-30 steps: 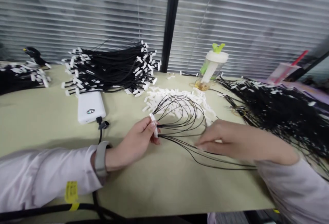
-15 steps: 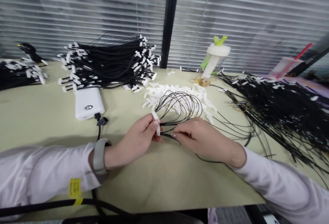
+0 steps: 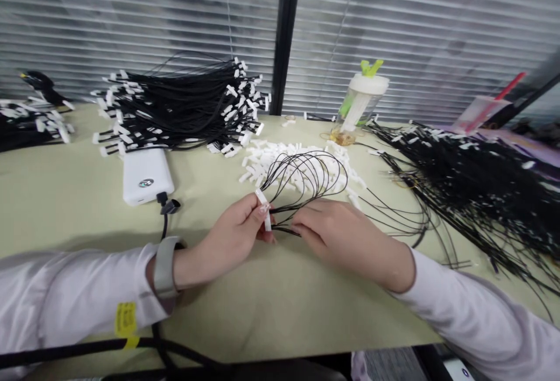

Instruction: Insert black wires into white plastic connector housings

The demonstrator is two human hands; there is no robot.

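Between the thumb and fingers of my left hand (image 3: 238, 224) is a white connector housing (image 3: 263, 210), held tilted above the table. Several thin black wires (image 3: 312, 162) come out of its right side; the upper ones arch in loops over to my right hand. My right hand (image 3: 339, 232) is closed in a pinch on black wires just right of the housing, its fingertips partly hidden. Behind both hands lies a heap of small white connector housings (image 3: 258, 162).
Bundled black cables with white ends (image 3: 184, 107) are stacked at the back. A white power bank (image 3: 147, 177) with a plugged-in cable sits left. Loose black wires (image 3: 472, 182) pile up on the right. A lidded cup (image 3: 365, 101) stands behind the white heap.
My right hand has shifted slightly, its fingers now more curled over the wires. My left hand keeps its hold on the housing. The whole view has moved a little.
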